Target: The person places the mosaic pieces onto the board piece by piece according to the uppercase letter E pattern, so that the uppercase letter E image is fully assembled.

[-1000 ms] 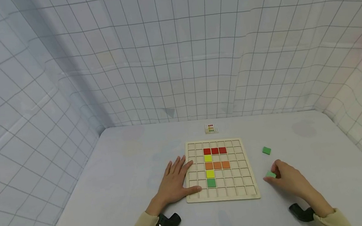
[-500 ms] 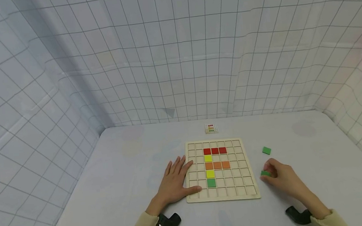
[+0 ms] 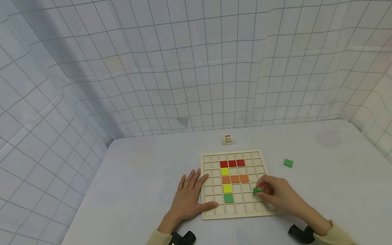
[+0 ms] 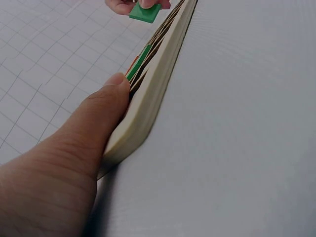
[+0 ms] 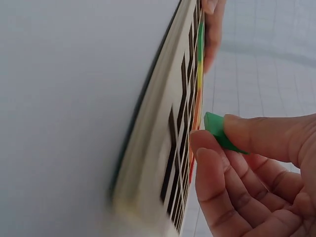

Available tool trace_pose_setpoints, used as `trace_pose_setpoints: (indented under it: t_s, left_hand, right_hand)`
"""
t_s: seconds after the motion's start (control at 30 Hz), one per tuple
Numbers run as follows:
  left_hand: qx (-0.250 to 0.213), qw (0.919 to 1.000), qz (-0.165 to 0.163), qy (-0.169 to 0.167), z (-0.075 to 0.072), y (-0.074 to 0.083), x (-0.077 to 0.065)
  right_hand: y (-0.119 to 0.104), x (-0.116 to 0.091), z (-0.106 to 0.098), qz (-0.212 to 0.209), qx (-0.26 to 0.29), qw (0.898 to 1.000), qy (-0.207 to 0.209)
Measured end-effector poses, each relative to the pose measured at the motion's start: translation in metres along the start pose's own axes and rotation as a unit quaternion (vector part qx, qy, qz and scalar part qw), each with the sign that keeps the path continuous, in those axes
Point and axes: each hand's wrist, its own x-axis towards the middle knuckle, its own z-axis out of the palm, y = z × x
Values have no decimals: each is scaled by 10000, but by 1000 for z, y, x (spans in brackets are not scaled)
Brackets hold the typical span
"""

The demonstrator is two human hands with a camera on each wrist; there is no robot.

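Observation:
A pale wooden grid board (image 3: 215, 212) lies on the white table. Set in its cells are a row of red tiles (image 3: 232, 163), a yellow tile (image 3: 225, 171), a row of orange tiles (image 3: 235, 179), another yellow tile (image 3: 227, 188) and a green tile (image 3: 228, 198) below it. My left hand (image 3: 188, 197) rests with fingers spread on the board's left edge, its thumb (image 4: 94, 111) along the near left corner. My right hand (image 3: 279, 193) pinches a loose green tile (image 5: 219, 131) between thumb and fingers, over the board's right part.
One more green tile (image 3: 288, 163) lies on the table right of the board. Behind the board sits a small card (image 3: 228, 139) printed with a coloured grid pattern. White grid-lined curtains (image 3: 192, 80) enclose the table at the back and sides.
My right hand has carried the pinched green tile leftward from the table beside the board to over its right cells. My left hand stays in place.

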Motion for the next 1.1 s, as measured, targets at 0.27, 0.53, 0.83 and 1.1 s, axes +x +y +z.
trace_pose_setpoints:
  t_s: [0.27, 0.53, 0.83, 1.1]
  left_hand:
    - [-36, 10000, -5, 9, 0, 1, 0]
    - [0, 10000, -74, -37, -1, 2, -1]
    - [9, 10000, -77, -14, -1, 1, 0]
    - [-7, 10000, -41, 37, -1, 2, 0]
  right_hand:
    - [-15, 15, 21, -319, -141, 9982, -480]
    - [-21, 23, 32, 54, -666, 9959, -614]
    - [-24, 25, 36, 235, -1041, 9931, -478]
    - [-22, 23, 35, 200, -1205, 9915, -451]
